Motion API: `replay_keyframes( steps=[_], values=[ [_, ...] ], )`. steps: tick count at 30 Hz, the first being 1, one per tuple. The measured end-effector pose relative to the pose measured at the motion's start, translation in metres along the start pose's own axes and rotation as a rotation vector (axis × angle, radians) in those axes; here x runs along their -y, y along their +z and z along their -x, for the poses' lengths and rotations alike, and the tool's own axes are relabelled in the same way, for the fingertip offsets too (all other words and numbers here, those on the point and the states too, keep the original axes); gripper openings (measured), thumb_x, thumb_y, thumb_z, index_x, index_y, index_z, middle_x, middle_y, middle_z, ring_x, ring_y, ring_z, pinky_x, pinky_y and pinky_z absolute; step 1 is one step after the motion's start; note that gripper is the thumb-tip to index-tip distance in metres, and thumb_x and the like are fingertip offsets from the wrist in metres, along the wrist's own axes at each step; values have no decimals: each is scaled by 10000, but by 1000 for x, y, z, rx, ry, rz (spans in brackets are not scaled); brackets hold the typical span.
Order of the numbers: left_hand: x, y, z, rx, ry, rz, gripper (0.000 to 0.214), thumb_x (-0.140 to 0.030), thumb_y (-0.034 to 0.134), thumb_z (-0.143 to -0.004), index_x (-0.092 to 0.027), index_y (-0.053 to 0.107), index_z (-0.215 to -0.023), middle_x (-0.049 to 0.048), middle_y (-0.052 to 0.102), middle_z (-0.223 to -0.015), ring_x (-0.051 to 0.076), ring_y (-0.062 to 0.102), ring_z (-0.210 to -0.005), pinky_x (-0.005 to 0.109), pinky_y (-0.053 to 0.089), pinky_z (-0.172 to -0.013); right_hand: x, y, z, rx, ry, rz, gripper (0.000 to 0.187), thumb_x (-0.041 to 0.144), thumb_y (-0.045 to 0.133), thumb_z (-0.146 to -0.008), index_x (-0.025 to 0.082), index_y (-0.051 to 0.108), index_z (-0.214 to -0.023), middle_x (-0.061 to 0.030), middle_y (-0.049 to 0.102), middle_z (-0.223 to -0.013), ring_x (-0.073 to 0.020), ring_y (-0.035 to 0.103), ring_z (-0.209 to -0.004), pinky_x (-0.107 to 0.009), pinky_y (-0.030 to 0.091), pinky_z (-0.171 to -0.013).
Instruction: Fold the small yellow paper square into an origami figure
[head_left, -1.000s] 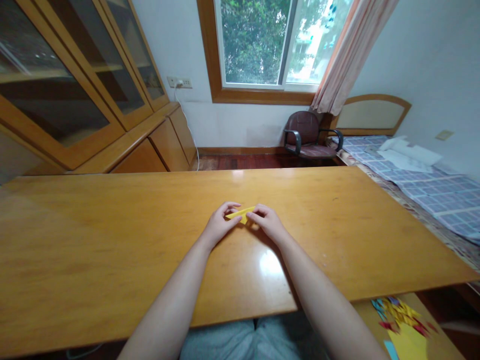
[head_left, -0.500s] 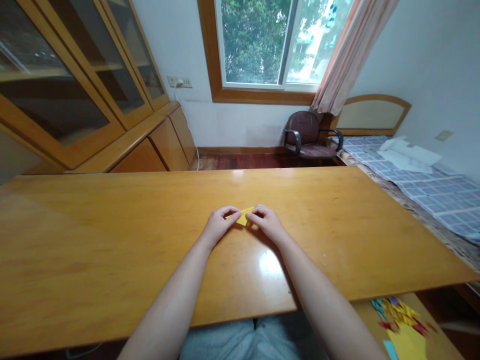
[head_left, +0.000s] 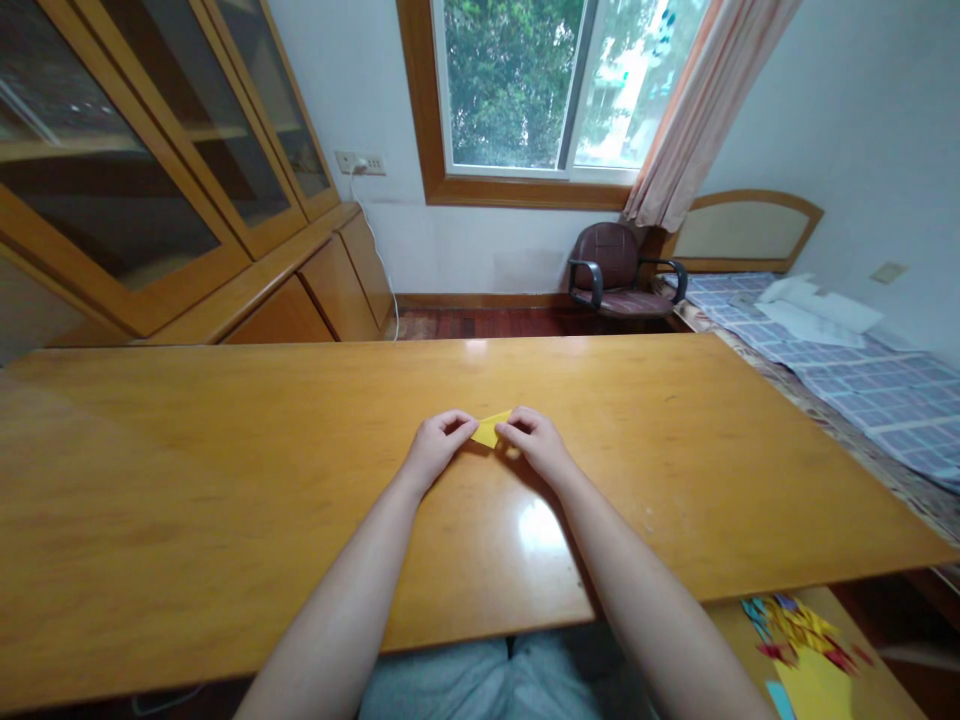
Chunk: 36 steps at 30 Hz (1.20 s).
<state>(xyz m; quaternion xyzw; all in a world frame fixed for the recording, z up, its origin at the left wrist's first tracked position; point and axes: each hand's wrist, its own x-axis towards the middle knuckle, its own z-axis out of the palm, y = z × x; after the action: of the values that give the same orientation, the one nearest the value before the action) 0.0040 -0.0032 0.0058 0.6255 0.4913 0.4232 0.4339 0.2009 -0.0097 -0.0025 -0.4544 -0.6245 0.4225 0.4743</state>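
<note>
A small piece of folded yellow paper is held between my two hands, just above the middle of the wooden table. The thumb and fingers of my left hand pinch its left end. At its right end, my right hand grips it the same way. Fingertips cover both ends of the paper, so its full shape is hidden. Its shadow falls on the tabletop just below.
Lower right, a lower surface carries a yellow sheet and several small folded pieces in yellow, red and blue. Beyond the table stand an armchair, a bed and a glass-fronted cabinet.
My left fingers have shifted slightly left along the paper, and more of its yellow surface shows between the hands. The right hand has barely moved.
</note>
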Motion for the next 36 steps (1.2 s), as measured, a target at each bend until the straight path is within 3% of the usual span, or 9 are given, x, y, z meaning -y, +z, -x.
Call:
replay_keyframes(
  steps=[11, 30, 36],
  values=[
    [2, -2, 0, -95, -74, 183, 256, -418, 680, -736, -163, 658, -741, 19, 685, -702, 166, 628, -697, 279, 496, -731, 0, -1, -1, -72, 127, -155, 292, 428, 677, -752, 184, 592, -615, 10, 557, -599, -133, 494, -592, -261, 391, -582],
    [-1, -2, 0, -112, -93, 204, 317, -468, 707, -716, -153, 674, -731, 42, 705, -716, 168, 633, -684, 298, 517, -733, 8, 0, 1, -93, 150, -183, 273, 401, 687, -735, 175, 600, -609, 17, 540, -597, -124, 480, -583, -264, 373, -596],
    [6, -3, -2, -134, -102, 239, 336, -490, 698, -719, -158, 683, -761, 64, 718, -747, 176, 642, -701, 311, 525, -732, 6, -1, 0, -116, 147, -179, 281, 408, 686, -732, 186, 583, -594, 22, 522, -582, -126, 467, -578, -263, 368, -586]
  ],
)
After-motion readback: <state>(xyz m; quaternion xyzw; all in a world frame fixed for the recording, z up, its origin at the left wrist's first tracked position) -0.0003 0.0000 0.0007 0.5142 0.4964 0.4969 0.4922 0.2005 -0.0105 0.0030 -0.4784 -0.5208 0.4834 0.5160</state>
